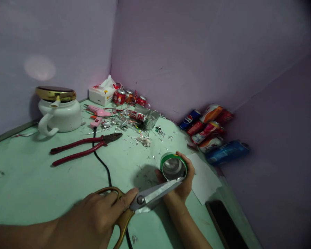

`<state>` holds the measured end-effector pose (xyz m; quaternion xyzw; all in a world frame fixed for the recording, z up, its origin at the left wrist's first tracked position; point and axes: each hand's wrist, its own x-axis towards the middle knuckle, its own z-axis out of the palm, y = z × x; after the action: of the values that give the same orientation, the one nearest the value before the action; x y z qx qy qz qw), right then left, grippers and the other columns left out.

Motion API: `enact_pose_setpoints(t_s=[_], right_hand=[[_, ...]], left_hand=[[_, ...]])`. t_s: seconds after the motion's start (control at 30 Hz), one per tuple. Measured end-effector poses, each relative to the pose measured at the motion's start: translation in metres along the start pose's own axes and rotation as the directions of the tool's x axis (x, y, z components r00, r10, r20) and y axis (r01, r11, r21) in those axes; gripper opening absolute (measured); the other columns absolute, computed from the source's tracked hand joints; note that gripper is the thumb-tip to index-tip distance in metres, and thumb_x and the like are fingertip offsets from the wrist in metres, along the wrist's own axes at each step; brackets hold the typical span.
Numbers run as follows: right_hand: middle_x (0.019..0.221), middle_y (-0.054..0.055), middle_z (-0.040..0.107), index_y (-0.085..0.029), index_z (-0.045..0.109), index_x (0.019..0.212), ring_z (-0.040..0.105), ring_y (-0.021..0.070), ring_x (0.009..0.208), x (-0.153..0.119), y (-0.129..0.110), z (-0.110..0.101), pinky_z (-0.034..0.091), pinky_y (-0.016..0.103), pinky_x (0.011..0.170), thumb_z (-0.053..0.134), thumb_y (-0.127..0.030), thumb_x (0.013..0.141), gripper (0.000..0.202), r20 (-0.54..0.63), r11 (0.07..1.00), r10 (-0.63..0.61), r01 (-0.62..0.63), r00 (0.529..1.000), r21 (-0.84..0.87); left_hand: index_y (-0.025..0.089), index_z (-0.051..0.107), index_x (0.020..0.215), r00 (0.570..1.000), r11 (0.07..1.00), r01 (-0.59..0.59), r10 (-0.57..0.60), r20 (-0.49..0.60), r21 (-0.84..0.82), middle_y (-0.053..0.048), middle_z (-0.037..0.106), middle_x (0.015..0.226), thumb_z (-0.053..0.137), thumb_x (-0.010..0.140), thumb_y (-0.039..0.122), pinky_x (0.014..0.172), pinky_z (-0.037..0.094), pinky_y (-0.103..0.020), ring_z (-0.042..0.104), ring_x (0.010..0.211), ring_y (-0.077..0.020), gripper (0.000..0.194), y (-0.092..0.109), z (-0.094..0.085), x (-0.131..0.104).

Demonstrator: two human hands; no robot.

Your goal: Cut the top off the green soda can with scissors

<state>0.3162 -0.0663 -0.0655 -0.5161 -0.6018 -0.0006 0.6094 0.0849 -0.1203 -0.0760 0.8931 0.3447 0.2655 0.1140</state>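
My left hand (98, 214) grips a pair of scissors (155, 195) with brownish-gold handles, its fingers around the loops. The blades lie close together and their tips touch or overlap the near rim of a cut can (172, 167). This can has a green outer band, a silver inside, and its open end faces me. My right hand (182, 188) holds the can from below and the right, with the thumb at its left side and the fingers around the right side. The can's lower part is hidden by the hand and blades.
Red-handled pliers (88, 148), a pink glue gun (100, 113) with black cord and a white pot (63, 116) stand left. Metal scraps (124, 119), small cans (119, 97) and a tissue box (101, 95) lie behind. Right are stacked cans (206, 133), paper (203, 180) and a dark phone (225, 224).
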Motion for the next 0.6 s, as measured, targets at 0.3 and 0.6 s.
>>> enact_pose_setpoints(t_s=[0.3, 0.6], right_hand=[[0.125, 0.005, 0.058, -0.028, 0.048, 0.133, 0.060, 0.0275, 0.114, 0.000, 0.007, 0.005, 0.047, 0.046, 0.100, 0.081, -0.032, 0.072, 0.069, -0.026, 0.999, 0.028, -0.029, 0.999, -0.025], [0.120, 0.004, 0.057, -0.028, 0.047, 0.131, 0.061, 0.0249, 0.108, -0.001, 0.004, 0.007, 0.050, 0.043, 0.095, 0.080, -0.036, 0.073, 0.067, -0.019, 0.984, 0.175, -0.175, 0.984, -0.043]], left_hand=[[0.023, 0.011, 0.162, 0.997, 0.940, 0.072, -0.063, -0.039, 0.333, -0.003, 0.063, 0.086, 0.037, 0.075, -0.002, 0.061, 0.054, -0.031, 0.059, 0.060, -0.0187, 0.094, 0.001, 0.015, -0.009], [0.021, 0.006, 0.162, 0.989, 0.856, 0.123, -0.063, -0.135, 0.501, -0.001, 0.057, 0.073, 0.028, 0.086, -0.002, 0.051, 0.046, -0.032, 0.057, 0.056, -0.0222, 0.082, 0.004, 0.020, -0.002]])
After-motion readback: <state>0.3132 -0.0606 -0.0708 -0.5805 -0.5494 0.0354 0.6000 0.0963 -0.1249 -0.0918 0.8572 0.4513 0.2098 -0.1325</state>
